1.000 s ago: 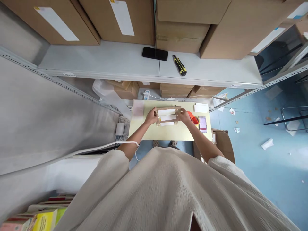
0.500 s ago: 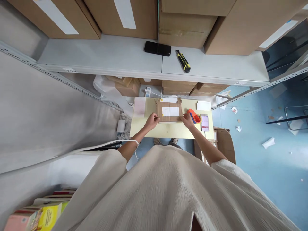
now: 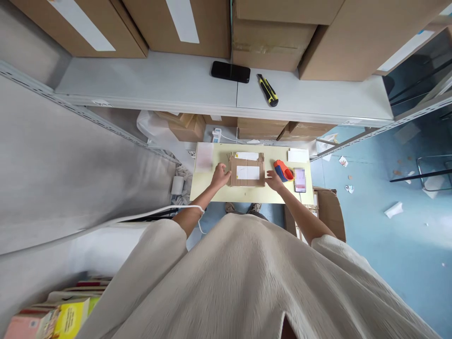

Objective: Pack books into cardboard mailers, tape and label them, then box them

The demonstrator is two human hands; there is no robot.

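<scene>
A small brown cardboard package [image 3: 246, 170] with a white label lies flat on the pale yellow table [image 3: 247, 194]. My left hand [image 3: 221, 176] rests against its left edge with fingers curled on it. At the package's right edge sits my right hand [image 3: 273, 180], fingers touching the side. Both hands hold the package between them.
An orange and blue tape dispenser [image 3: 283, 170] and a phone [image 3: 300, 180] lie right of the package. White papers [image 3: 297, 155] lie at the back right, another sheet [image 3: 204, 157] at the left. The shelf above holds a black phone [image 3: 230, 72], a yellow utility knife [image 3: 268, 90] and big cartons.
The package, held tilted above the table a second ago, has been turned label-up and laid flat; both hands slid from its ends to its near side edges.
</scene>
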